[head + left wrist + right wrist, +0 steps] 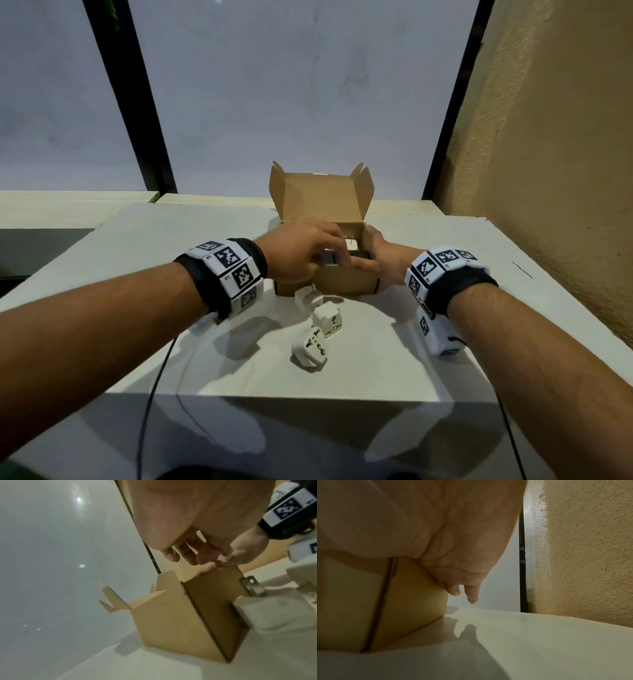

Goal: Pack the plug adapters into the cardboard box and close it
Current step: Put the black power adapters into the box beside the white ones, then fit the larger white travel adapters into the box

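Note:
An open cardboard box [346, 281] stands mid-table with its lid [318, 195] raised at the back. My left hand [305, 253] hovers over the box's near rim and pinches a dark plug adapter [331, 263]. My right hand [382, 262] grips the box's right side, with its thumb at the near rim. One white adapter [352, 244] lies inside. Three white adapters [308, 295] [327, 318] [310, 346] lie in front of the box. In the left wrist view curled fingers [188, 555] hang over the box [171, 622]. The right wrist view shows my palm [453, 568] against the box [412, 601].
The white table [428, 359] ends in a front edge below the loose adapters. A rough tan wall [548, 137] rises at the right. A black cable [154, 394] hangs off the table's front left. Frosted panels with black frames stand behind the box.

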Demonstrator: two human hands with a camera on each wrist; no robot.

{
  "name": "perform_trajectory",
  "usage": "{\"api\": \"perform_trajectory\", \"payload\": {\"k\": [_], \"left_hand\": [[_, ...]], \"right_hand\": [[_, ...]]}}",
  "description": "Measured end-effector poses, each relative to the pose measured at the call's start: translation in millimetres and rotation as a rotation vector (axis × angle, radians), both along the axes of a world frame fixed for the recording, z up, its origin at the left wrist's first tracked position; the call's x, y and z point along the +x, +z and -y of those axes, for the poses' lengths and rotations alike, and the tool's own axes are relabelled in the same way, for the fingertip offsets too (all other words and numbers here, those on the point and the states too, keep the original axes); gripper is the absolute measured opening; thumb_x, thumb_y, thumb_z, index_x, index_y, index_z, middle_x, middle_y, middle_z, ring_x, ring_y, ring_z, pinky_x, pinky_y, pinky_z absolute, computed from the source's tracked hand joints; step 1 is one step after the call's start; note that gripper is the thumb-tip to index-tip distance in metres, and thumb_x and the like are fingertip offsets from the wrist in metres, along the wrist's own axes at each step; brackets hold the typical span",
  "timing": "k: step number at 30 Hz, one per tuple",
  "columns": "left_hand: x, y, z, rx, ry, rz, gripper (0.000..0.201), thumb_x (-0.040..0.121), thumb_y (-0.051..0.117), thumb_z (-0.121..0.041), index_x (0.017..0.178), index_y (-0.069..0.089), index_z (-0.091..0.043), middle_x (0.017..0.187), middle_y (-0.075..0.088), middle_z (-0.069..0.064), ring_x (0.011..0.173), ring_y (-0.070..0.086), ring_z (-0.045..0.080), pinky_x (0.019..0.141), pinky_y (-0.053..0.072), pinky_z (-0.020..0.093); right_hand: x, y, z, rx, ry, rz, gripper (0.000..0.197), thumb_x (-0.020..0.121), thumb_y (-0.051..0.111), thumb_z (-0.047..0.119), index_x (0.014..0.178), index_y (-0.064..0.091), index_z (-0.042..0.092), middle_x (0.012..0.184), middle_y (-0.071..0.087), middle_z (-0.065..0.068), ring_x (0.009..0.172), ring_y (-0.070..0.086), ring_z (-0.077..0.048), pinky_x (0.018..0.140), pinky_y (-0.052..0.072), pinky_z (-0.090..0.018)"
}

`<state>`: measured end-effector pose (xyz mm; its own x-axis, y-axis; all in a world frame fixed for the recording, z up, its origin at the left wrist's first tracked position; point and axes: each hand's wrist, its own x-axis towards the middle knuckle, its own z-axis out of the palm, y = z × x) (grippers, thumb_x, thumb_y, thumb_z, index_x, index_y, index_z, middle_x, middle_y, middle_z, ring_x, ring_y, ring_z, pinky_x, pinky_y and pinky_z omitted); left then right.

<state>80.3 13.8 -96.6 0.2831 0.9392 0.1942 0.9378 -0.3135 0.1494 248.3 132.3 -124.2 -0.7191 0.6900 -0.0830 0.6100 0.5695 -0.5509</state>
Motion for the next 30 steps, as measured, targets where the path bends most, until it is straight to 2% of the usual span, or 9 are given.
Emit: {"api": "perform_trajectory", "payload": {"k": [3,6,10,13,17,19,25,28,30], "left_hand": [[-14.0,1.8,23.2,0.028,-0.062,-0.051,0.038,0.079,0.057,-0.013,0.110,0.068,-0.032,0.113,0.061,-0.009,0.100,0.049,0.009,0.080,0.033,0.018],[-22.0,0.6,40.7,-0.036,-0.119,-0.175,0.037,0.083,0.053,-0.030,0.117,0.064,-0.037,0.121,0.061,-0.016,0.094,0.042,0.003,0.079,0.038,0.023],[-23.2,-2.6,47.5,-0.055,-0.112,-0.464,0.047,0.089,0.059,-0.038,0.134,0.049,-0.043,0.138,0.049,-0.027,0.104,0.038,0.006,0.078,0.027,0.026],[-21.5,-6.2,44.6,-0.041,-0.129,-0.553,0.052,0.085,0.063,-0.045,0.135,0.046,-0.043,0.134,0.052,-0.026,0.111,0.040,0.014,0.084,0.033,0.030],[-18.1,-10.1,40.5,0.019,-0.117,-0.510,0.041,0.084,0.063,-0.048,0.124,0.057,-0.041,0.118,0.062,-0.020,0.107,0.041,0.014,0.077,0.022,0.027],[-17.1,-9.4,39.7,0.027,-0.103,-0.471,0.037,0.084,0.062,-0.050,0.120,0.058,-0.041,0.114,0.063,-0.018,0.107,0.042,0.014,0.077,0.024,0.027],[-19.4,-12.8,42.7,-0.004,-0.099,-0.465,0.044,0.083,0.062,-0.052,0.125,0.053,-0.042,0.121,0.059,-0.016,0.116,0.042,0.017,0.091,0.035,0.034],[-19.4,-14.7,43.7,-0.007,-0.115,-0.517,0.055,0.080,0.063,-0.056,0.132,0.047,-0.044,0.126,0.053,-0.013,0.118,0.040,0.018,0.092,0.036,0.035],[-18.3,-15.8,43.3,0.016,-0.119,-0.524,0.054,0.079,0.063,-0.058,0.129,0.050,-0.044,0.125,0.055,-0.015,0.118,0.041,0.017,0.089,0.035,0.034]], "right_hand": [[-2.1,0.6,4.3,-0.045,0.001,-0.036,0.090,0.082,0.062,0.054,0.150,0.011,0.024,0.149,0.033,-0.004,0.135,0.037,-0.025,0.111,0.033,-0.040],[-1.0,2.2,6.1,-0.052,0.001,-0.036,0.088,0.086,0.061,0.049,0.150,0.009,0.022,0.151,0.031,-0.005,0.136,0.036,-0.025,0.109,0.030,-0.033],[-1.2,4.4,8.0,-0.054,-0.001,-0.023,0.085,0.088,0.059,0.045,0.151,0.006,0.022,0.153,0.029,-0.006,0.137,0.035,-0.025,0.106,0.030,-0.030],[-2.0,5.8,10.5,-0.047,0.013,-0.028,0.085,0.088,0.059,0.047,0.150,0.007,0.023,0.153,0.030,-0.005,0.136,0.036,-0.025,0.103,0.032,-0.028],[-1.1,5.4,11.1,-0.058,0.029,-0.051,0.083,0.088,0.059,0.045,0.150,0.008,0.023,0.152,0.030,-0.004,0.134,0.036,-0.022,0.099,0.030,-0.024],[-1.0,6.0,11.7,-0.058,0.033,-0.054,0.083,0.089,0.059,0.044,0.150,0.008,0.022,0.152,0.029,-0.003,0.135,0.035,-0.021,0.098,0.029,-0.022],[-0.9,6.8,11.2,-0.064,0.025,-0.041,0.084,0.088,0.058,0.046,0.150,0.006,0.023,0.154,0.028,-0.004,0.136,0.035,-0.023,0.100,0.030,-0.024],[-0.7,7.0,11.4,-0.063,0.016,-0.028,0.084,0.088,0.058,0.047,0.150,0.006,0.024,0.153,0.029,-0.004,0.136,0.036,-0.024,0.102,0.030,-0.026],[-0.6,6.1,10.6,-0.069,0.017,-0.031,0.087,0.086,0.058,0.050,0.150,0.006,0.024,0.154,0.028,-0.003,0.136,0.036,-0.024,0.104,0.031,-0.028]]}}
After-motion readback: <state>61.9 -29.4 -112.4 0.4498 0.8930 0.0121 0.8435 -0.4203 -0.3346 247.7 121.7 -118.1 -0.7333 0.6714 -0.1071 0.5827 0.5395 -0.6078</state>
